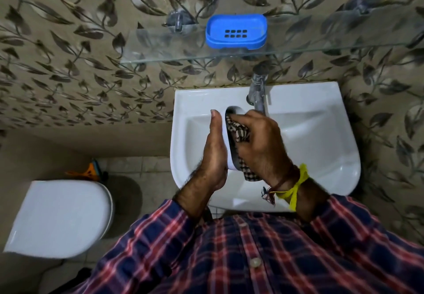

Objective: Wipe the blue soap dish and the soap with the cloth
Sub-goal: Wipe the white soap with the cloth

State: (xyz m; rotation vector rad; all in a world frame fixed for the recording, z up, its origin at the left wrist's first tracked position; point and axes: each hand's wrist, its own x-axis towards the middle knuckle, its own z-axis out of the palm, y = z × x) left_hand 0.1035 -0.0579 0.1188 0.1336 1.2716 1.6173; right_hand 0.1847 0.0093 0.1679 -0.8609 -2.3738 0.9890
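The empty blue soap dish point(236, 31), with drain slots in its floor, stands on a glass shelf point(160, 48) above the sink. Over the basin my left hand point(211, 156) holds a white oval soap point(229, 146) on its edge, thumb stretched along its side. The fingers behind it are hidden. My right hand point(261, 142) grips a brown checked cloth point(239, 133) and presses it against the soap's right face. A tail of the cloth hangs below that hand.
The white sink point(309, 96) is mounted on a leaf-patterned wall, with a chrome tap point(258, 91) just above my right hand. A closed white toilet point(59, 215) stands at the lower left. The shelf's metal brackets point(176, 21) flank the dish.
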